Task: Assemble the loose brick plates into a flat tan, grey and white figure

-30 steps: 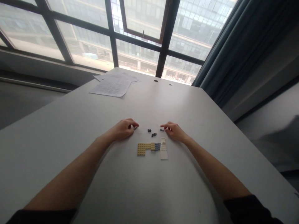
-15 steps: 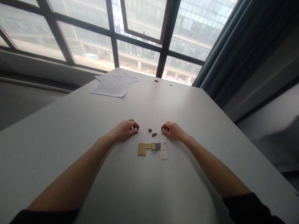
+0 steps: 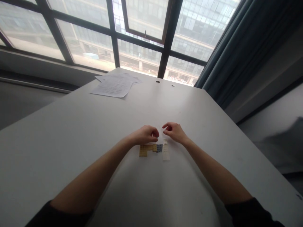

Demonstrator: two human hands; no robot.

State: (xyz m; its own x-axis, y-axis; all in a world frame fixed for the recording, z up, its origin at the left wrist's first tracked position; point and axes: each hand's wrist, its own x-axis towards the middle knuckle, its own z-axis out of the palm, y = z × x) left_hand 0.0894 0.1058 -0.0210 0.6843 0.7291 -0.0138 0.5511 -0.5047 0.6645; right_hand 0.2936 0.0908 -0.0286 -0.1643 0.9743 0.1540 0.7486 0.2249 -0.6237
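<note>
Stretching from the near edge toward the window, a big white table takes up most of the view. Beyond it rises the dark-framed window, with pale buildings outside, and a blue-grey curtain hangs on the right. Two bare forearms reach in over the tabletop, each coming out of a black sleeve. Printed papers overlap near the far left corner of the table, well apart from the hands.

The left hand is just beyond the tan pieces, its fingers curled and its thumb close to the fingertips in a narrow gap; whether it has anything pinched there, I cannot tell. The right hand faces it from the other side, thumb and forefinger parted, nothing visible between them.

Just nearer than the hands, studded building pieces lie in a row on the table: the tan pieces at the left, partly shaded, the white pieces at the right, and the smaller blue-grey pieces between. Smallest are two round holes near the far edge, one dark, one partly white.
</note>
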